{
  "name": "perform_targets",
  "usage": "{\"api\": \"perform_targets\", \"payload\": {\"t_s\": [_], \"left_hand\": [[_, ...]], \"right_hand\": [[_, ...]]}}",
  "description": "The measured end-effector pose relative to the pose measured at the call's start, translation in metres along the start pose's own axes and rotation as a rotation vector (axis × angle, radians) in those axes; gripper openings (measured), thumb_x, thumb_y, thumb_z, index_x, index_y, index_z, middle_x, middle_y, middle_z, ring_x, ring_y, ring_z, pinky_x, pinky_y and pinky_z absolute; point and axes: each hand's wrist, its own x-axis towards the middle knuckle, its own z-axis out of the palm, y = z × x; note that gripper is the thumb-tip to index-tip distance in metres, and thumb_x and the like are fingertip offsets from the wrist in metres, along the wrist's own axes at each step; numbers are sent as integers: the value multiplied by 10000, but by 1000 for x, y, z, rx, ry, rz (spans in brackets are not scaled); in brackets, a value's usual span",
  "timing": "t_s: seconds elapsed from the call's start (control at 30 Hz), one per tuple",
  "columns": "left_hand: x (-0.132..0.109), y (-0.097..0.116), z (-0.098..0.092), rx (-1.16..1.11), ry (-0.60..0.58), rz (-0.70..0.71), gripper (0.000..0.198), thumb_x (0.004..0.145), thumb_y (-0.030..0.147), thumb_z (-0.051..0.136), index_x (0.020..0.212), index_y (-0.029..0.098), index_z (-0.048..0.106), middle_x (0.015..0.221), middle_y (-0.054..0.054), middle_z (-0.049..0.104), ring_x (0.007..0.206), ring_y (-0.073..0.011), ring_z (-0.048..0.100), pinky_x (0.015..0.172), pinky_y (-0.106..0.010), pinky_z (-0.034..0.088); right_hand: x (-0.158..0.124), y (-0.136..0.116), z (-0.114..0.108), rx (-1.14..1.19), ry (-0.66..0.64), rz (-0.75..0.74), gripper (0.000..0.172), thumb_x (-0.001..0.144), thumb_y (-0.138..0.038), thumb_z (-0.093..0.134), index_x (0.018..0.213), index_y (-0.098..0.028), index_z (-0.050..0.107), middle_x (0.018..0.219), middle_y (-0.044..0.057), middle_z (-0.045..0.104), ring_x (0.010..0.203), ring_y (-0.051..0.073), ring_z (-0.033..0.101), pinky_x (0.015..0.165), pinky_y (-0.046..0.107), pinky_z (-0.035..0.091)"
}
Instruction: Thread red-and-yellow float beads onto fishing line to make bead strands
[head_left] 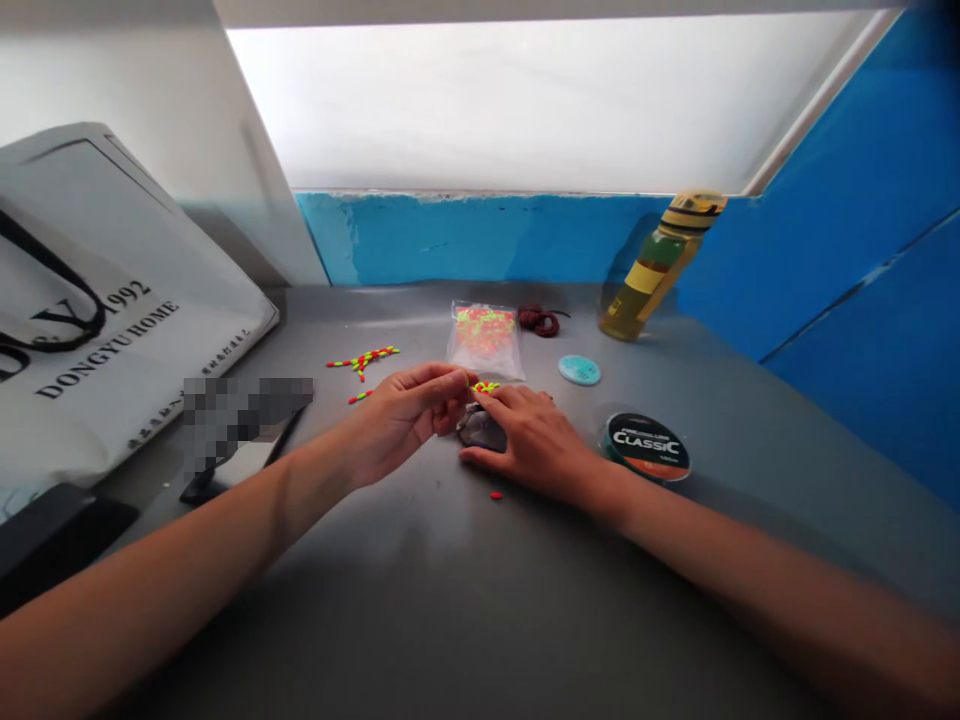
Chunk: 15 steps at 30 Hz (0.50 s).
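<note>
My left hand point(409, 415) is closed, thumb and forefinger pinched together at the middle of the table. Whatever is between those fingertips is too small to make out. Fingers stretched and thumb apart, my right hand point(536, 435) rests over a dark round object point(481, 430), which it partly hides. Just beyond its fingertips lies a small pile of red and yellow-green beads point(486, 387). A single red bead point(496, 495) is on the table in front of my right thumb. More beads point(364, 360) lie in a branching cluster beyond my left hand.
Behind my hands lie a clear bag of beads point(484, 340) and a dark red cord bundle point(541, 321). To the right are a light blue disc point(579, 370), a line spool point(649, 447) and a bottle point(660, 270). A white bag point(112, 330) and a phone-like object point(255, 455) are left.
</note>
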Motion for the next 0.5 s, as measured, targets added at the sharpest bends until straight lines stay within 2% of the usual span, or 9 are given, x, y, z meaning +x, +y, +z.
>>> {"api": "perform_targets", "payload": {"t_s": [0.07, 0.17, 0.23, 0.3, 0.37, 0.5], "left_hand": [[1, -2, -2, 6, -2, 15, 165, 761, 281, 822, 831, 144, 762, 722, -10, 666, 656, -69, 573, 598, -177, 436], [2, -5, -6, 35, -18, 30, 157, 784, 289, 807, 850, 153, 765, 758, -21, 693, 699, -82, 604, 639, -191, 458], [3, -6, -7, 79, -19, 56, 154, 796, 288, 797, 854, 149, 767, 785, -32, 705, 715, -90, 615, 634, -195, 456], [4, -8, -7, 127, 6, 95, 147, 803, 285, 788, 856, 148, 770, 804, -35, 712, 706, -92, 616, 623, -200, 454], [5, -10, -7, 153, 33, 121, 145, 799, 289, 789, 864, 161, 774, 813, -34, 719, 701, -100, 623, 619, -212, 457], [5, -12, -6, 159, 57, 101, 183, 752, 321, 819, 857, 176, 782, 803, -44, 723, 740, -137, 635, 615, -233, 452]], "right_hand": [[2, 2, -1, 169, 40, -45, 568, 850, -478, 697, 1303, -144, 620, 1325, 180, 613, 1254, 355, 530, 1067, 543, 390], [7, 2, -8, 642, 59, -31, 419, 898, -273, 584, 1310, -203, 613, 1375, 121, 604, 1306, 275, 522, 1123, 508, 368], [10, -2, -15, 1043, -34, 23, 492, 865, -188, 529, 1352, -243, 578, 1389, 83, 604, 1299, 246, 544, 1114, 489, 399], [12, -8, -20, 1362, -150, 53, 525, 848, -185, 533, 1366, -262, 563, 1381, 69, 612, 1277, 245, 567, 1106, 487, 415], [12, -15, -22, 1519, -209, 72, 484, 860, -213, 586, 1342, -261, 578, 1370, 68, 615, 1266, 240, 574, 1122, 476, 401], [10, -22, -21, 1554, -194, 209, 514, 817, -232, 731, 1306, -241, 574, 1321, 85, 624, 1221, 220, 597, 1109, 448, 418]]}}
